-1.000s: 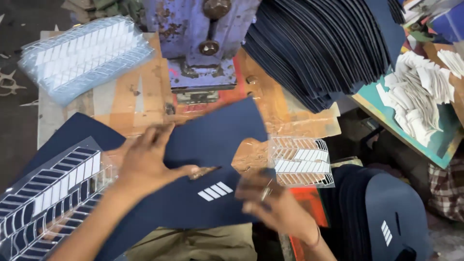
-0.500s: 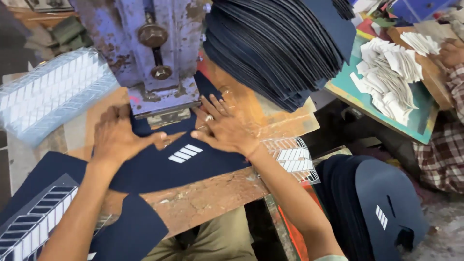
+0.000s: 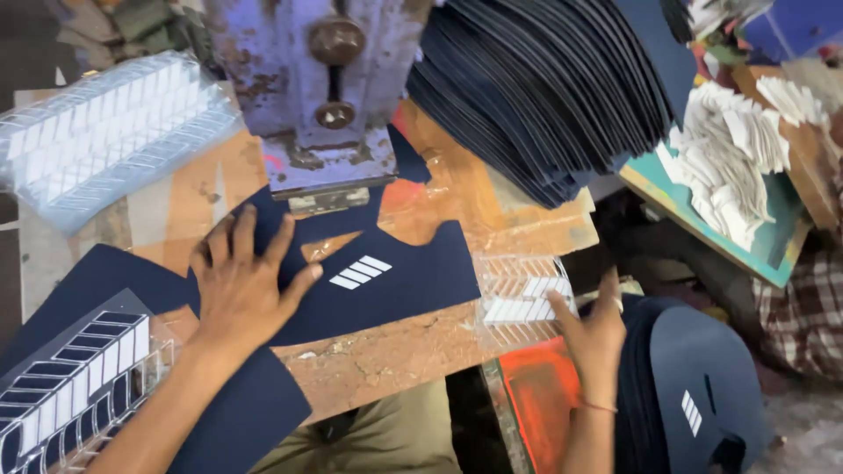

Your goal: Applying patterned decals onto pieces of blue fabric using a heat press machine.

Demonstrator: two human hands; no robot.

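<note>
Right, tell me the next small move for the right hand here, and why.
Probably pick one white stripe sticker from the clear sheet. The right hand already rests at that sheet's edge, while the left hand lies flat on the dark blue piece under the press.

- A worn wooden workbench carries a chipped blue press machine.
- Right of the press, a teal board.
- Dusty grey floor beyond.
</note>
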